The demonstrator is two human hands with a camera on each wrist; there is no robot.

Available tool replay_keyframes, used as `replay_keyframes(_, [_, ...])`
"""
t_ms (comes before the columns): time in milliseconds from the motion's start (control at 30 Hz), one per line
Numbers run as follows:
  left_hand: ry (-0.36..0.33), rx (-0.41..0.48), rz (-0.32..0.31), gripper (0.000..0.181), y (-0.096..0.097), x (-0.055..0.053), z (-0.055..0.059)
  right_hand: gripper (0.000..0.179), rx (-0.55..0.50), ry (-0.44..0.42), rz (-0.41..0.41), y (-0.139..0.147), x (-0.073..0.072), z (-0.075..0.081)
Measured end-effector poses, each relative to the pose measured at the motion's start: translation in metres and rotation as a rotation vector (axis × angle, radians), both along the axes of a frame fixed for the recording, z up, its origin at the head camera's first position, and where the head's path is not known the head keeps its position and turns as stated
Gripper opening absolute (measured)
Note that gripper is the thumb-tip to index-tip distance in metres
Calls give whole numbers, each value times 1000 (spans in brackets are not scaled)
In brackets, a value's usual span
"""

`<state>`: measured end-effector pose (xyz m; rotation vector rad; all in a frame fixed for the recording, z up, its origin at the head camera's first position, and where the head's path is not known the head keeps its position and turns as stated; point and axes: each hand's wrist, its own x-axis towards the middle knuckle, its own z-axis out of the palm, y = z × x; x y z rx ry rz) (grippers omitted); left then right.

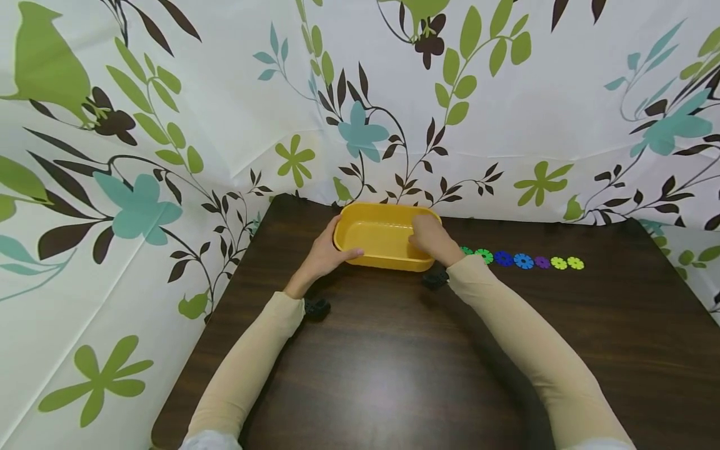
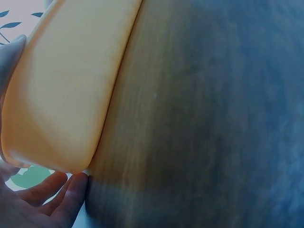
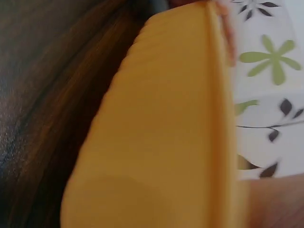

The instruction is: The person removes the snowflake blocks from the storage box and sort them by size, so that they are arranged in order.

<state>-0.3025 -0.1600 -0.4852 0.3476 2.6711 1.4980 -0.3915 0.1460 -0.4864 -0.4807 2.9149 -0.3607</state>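
A yellow oblong plastic basin (image 1: 375,259) stands near the back edge of the table in the head view. My left hand (image 1: 327,251) grips its left end, the thumb along the front side. In the left wrist view, the fingertips (image 2: 76,185) curl at the lower corner of that end. My right hand (image 1: 432,237) reaches over the front wall into the right end of the basin. Its fingers are bent down inside; whether they hold anything is hidden. The right wrist view shows mostly the basin's outer wall (image 3: 156,114).
Right of the basin runs a row of flat notched discs, among them a green disc (image 1: 484,255), a dark blue disc (image 1: 503,258), a purple disc (image 1: 542,262) and a yellow disc (image 1: 575,263). The dark wooden table (image 1: 360,350) meets a patterned cloth (image 1: 225,112) behind and left.
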Motion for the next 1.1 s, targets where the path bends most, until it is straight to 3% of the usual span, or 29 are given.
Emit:
replay_keyframes(133, [-3, 2, 1, 115, 1, 0, 0, 17, 197, -8, -11, -32, 52, 54])
replay_keyframes(167, [-3, 3, 0, 115, 1, -1, 0, 18, 213, -13, -18, -34, 55, 55])
replay_keyframes(300, [1, 1, -6, 115, 2, -2, 0, 20, 234, -59, -49, -36, 55, 56])
replay_keyframes(467, [0, -1, -3, 114, 0, -3, 0, 13, 233, -93, -41, -35, 43, 54])
replay_keyframes(733, [-8, -5, 0, 116, -1, -2, 1, 10, 99, -64, -85, -33, 33, 51])
replay_keyframes(900, [-7, 1, -2, 115, 0, -1, 3, 25, 31, -48, -102, -34, 34, 51])
replay_keyframes(1100, [-8, 5, -3, 115, 0, 0, 3, 26, -53, -19, -132, -33, 37, 48])
